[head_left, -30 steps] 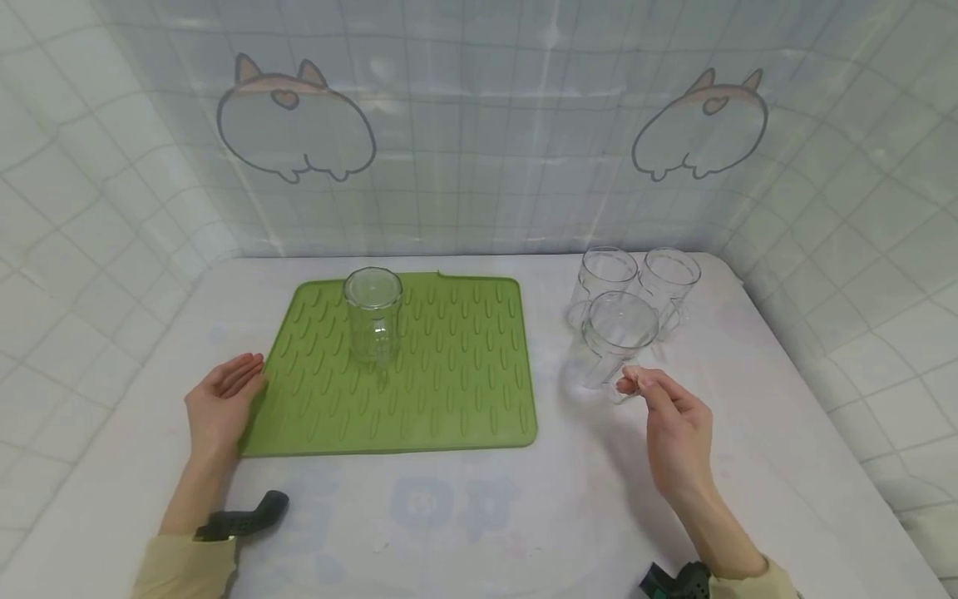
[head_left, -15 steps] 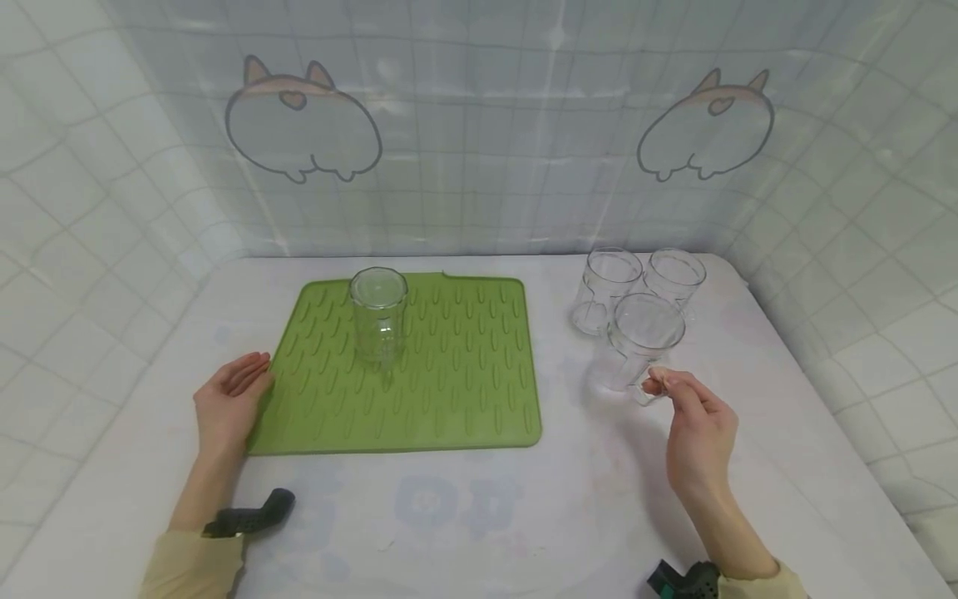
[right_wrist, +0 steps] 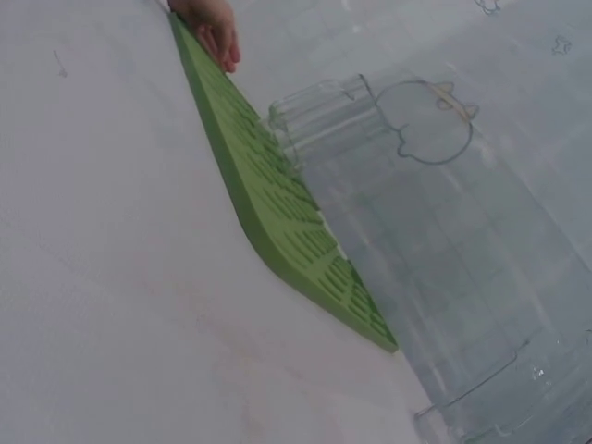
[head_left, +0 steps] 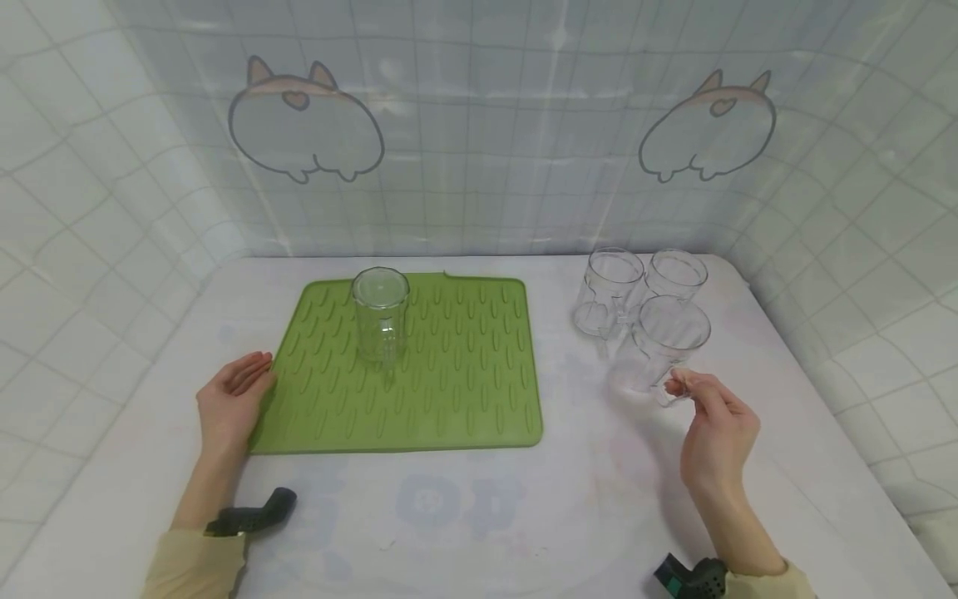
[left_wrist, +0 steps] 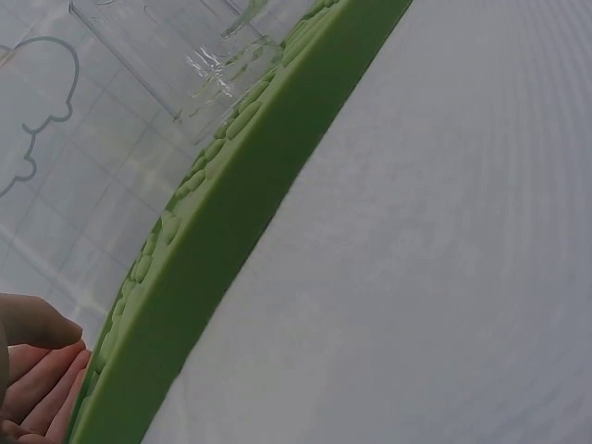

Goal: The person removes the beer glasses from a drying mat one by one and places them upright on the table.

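Note:
At the right, my right hand (head_left: 718, 437) pinches the handle of a clear glass mug (head_left: 669, 341) between thumb and fingers. The mug is upright; whether its base touches the table cannot be told. Two more glass mugs stand close behind it, one at the back left (head_left: 608, 291) and one at the back right (head_left: 676, 270), partly covered. My left hand (head_left: 234, 403) lies beside the left edge of a green ridged mat (head_left: 456, 391), fingers loosely extended and touching that edge. Another glass mug (head_left: 380, 320) stands on the mat, its handle toward me.
A white table (head_left: 449, 532) with faint printed marks lies under everything. Behind it rises a tiled backdrop (head_left: 479, 166) with two cartoon animal drawings, and tiled walls flank both sides. Each wrist wears a black device, such as the left one (head_left: 250, 516).
My right hand has moved to the right with the mug, uncovering more of the back-left mug. The left hand stays at the mat's edge. The head view has shifted slightly.

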Tool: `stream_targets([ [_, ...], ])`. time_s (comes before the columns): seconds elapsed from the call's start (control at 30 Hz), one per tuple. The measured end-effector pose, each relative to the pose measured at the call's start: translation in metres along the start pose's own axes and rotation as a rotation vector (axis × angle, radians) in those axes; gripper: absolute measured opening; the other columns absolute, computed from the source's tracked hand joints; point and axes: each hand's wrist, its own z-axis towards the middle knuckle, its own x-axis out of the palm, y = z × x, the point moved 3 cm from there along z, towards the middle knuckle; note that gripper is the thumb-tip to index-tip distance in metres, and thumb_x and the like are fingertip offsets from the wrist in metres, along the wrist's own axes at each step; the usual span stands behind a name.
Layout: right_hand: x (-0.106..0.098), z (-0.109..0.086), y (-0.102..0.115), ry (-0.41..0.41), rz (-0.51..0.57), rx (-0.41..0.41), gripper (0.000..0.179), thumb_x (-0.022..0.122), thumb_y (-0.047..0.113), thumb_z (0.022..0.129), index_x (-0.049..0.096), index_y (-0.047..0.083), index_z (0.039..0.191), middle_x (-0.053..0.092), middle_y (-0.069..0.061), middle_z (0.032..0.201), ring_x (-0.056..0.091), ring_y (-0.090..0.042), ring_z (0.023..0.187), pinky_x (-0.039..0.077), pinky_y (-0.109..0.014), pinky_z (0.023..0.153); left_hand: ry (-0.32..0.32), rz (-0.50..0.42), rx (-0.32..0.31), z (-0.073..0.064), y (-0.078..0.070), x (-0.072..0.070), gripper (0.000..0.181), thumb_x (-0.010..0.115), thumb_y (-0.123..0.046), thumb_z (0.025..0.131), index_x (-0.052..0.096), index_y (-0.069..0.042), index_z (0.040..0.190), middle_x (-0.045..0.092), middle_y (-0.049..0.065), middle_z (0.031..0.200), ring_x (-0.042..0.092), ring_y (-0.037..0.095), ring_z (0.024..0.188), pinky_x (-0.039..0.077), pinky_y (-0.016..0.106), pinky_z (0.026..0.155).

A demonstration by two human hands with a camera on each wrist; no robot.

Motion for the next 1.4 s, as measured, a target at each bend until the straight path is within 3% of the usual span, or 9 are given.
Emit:
stream_targets([
  [0.43,-0.010,0.011,0.004,-0.092,0.054,-0.035,0.018,0.056,-0.012,0.093,0.068,-0.022,0.083,0.071,-0.015,0.069,0.066,-0.024,0.057,0.059,-0.028,0.068,0.002,-0.020,-0.032,0.001,0.000,0.000,0.048,0.069,-0.013,0.094,0.056,-0.011,0.140,0.061,0.002,0.141,0.062,-0.008,0.104,0.050,0.001,0.085],
  [0.7,-0.016,0.016,0.006,-0.155,0.111,-0.076,0.018,0.053,-0.019,0.089,0.067,-0.024,0.078,0.069,-0.017,0.064,0.064,-0.025,0.051,0.059,-0.028,0.057,0.003,-0.009,-0.027,0.001,0.001,0.000,0.048,0.068,-0.013,0.095,0.056,-0.011,0.140,0.061,0.002,0.141,0.061,-0.008,0.104,0.050,0.001,0.085],
  [0.97,-0.023,0.021,0.009,-0.226,0.131,-0.081,0.021,0.054,-0.016,0.089,0.067,-0.021,0.073,0.069,-0.018,0.063,0.064,-0.025,0.049,0.059,-0.030,0.053,0.012,0.020,-0.011,0.001,0.000,-0.001,0.048,0.068,-0.015,0.095,0.055,-0.011,0.141,0.061,0.001,0.141,0.061,-0.009,0.106,0.050,0.000,0.085],
  [1.4,-0.028,0.024,0.009,-0.286,0.062,-0.047,0.021,0.053,-0.016,0.086,0.069,-0.019,0.074,0.069,-0.014,0.059,0.061,-0.022,0.045,0.057,-0.027,0.051,0.015,0.101,0.007,-0.001,0.000,0.000,0.047,0.064,-0.017,0.098,0.053,-0.012,0.143,0.058,0.002,0.143,0.060,-0.002,0.116,0.049,0.001,0.087],
])
